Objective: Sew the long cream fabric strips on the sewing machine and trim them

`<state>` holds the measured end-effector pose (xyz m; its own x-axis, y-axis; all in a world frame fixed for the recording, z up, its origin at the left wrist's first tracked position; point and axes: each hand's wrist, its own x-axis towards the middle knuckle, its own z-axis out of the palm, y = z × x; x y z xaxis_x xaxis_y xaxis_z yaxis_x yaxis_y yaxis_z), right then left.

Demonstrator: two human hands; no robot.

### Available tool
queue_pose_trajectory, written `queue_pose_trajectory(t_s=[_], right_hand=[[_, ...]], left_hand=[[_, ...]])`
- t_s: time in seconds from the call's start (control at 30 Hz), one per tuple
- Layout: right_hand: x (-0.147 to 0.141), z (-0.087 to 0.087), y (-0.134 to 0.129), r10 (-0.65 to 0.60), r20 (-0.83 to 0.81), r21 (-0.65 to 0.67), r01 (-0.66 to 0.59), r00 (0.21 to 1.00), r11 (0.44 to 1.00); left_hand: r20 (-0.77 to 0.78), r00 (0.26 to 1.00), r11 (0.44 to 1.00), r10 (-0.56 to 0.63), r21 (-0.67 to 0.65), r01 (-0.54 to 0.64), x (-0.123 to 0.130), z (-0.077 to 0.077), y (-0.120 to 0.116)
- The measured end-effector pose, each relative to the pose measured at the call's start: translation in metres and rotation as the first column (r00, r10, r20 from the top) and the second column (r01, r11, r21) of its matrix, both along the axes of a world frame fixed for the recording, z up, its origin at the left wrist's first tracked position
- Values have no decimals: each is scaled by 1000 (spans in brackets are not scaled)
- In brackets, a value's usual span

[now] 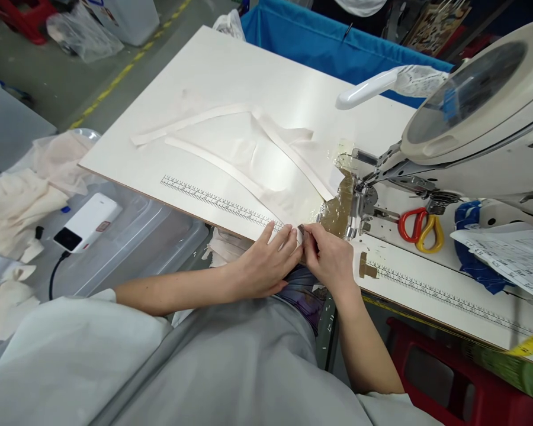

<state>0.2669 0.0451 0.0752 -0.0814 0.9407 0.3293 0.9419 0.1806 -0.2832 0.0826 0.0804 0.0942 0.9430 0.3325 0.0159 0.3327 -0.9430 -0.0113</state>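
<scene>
A pale, off-white garment piece [235, 142] with banded edges lies spread on the white sewing table [128, 154]. One band runs down to the table's front edge, where both hands meet. My left hand [266, 263] rests there with its fingers stretched out over the band's end; its thumb is lower, beyond the edge. Close beside it, my right hand [331, 254] is closed in a pinch. A small dark object [301, 228] pokes out from its fingertips, too little of it showing to name. The fabric right under the fingertips is mostly hidden.
A sewing machine [475, 130] stands at right, its presser area [359, 207] near my right hand. Red-and-yellow-handled scissors [421, 231], a blue cloth [482, 260] and printed paper [515, 257] lie beyond. Left is a plastic bin [160, 236] with a white device [89, 222]; behind, a blue bin [302, 44].
</scene>
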Motion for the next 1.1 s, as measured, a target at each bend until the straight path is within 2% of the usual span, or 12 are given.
queue_pose_trajectory(t_s=[0.1, 0.2, 0.3, 0.37, 0.43, 0.67, 0.83, 1.1], right_hand=[[5, 5, -8, 22, 39, 0, -22, 999, 1000], [12, 11, -24, 4, -45, -55, -6, 999, 998], [15, 13, -36, -108, -228, -63, 96, 968, 993], [14, 11, -40, -175, -277, -16, 178, 945, 984], [11, 8, -39, -187, -255, 33, 202, 949, 979], [8, -1, -21, -107, -125, 88, 119, 986, 989], [8, -1, -14, -55, -74, 67, 60, 996, 996], [4, -3, -9, -50, -25, 53, 52, 998, 997]], left_hand=[[-11, 1000, 1000, 17, 2, -17, 1, 0, -2], [-11, 1000, 1000, 21, 6, -21, 1, 0, -3], [9, 1000, 1000, 23, 0, -23, 0, -3, -3], [25, 1000, 1000, 6, -8, -5, 1, -4, -2], [22, 1000, 1000, -17, -8, 17, 2, -6, -1], [-25, 1000, 1000, -2, 10, 2, 7, 1, 3], [-33, 999, 1000, -22, 4, 22, 7, 4, 2], [-25, 999, 999, -32, 0, 32, 7, 2, 2]])
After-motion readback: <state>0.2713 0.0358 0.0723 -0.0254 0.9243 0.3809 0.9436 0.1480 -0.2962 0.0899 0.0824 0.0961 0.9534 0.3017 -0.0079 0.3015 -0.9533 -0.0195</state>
